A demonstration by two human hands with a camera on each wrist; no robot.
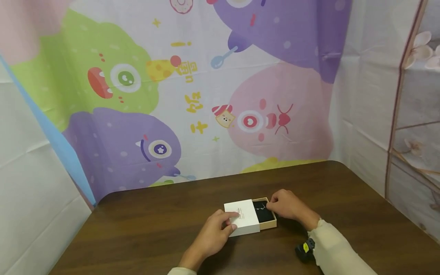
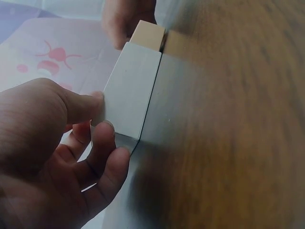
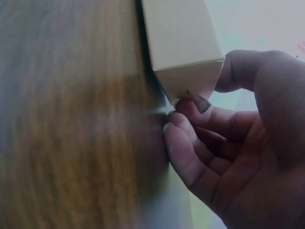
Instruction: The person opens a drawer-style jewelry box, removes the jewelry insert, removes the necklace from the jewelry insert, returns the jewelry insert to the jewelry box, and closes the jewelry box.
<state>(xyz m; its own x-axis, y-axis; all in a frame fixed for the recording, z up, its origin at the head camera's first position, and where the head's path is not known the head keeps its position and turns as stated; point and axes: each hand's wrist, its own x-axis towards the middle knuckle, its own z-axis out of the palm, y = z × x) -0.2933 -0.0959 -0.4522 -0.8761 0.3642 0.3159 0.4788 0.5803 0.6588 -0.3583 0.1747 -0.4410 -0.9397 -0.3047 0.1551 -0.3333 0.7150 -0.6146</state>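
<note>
A white box sleeve [image 1: 245, 219] with small print on top lies on the table, its tan drawer [image 1: 269, 224] partly out to the right. Inside the drawer, a thin silver jewellery chain [image 1: 260, 208] rests on a black insert [image 1: 266, 217]. My left hand [image 1: 214, 233] holds the left end of the sleeve, one finger across its top and the thumb at the near side. At the drawer's outer end, my right hand [image 1: 288, 204] pinches the end wall. A small ribbon tab [image 3: 200, 101] sticks out of that wall beside the fingers in the right wrist view.
The dark wooden table [image 1: 154, 217] has a rounded back edge. Behind it hangs a cloth [image 1: 206, 152] printed with cartoon monsters, and pale panels [image 1: 368, 114] stand at both sides. A black wrist device [image 1: 305, 250] sits by the right sleeve.
</note>
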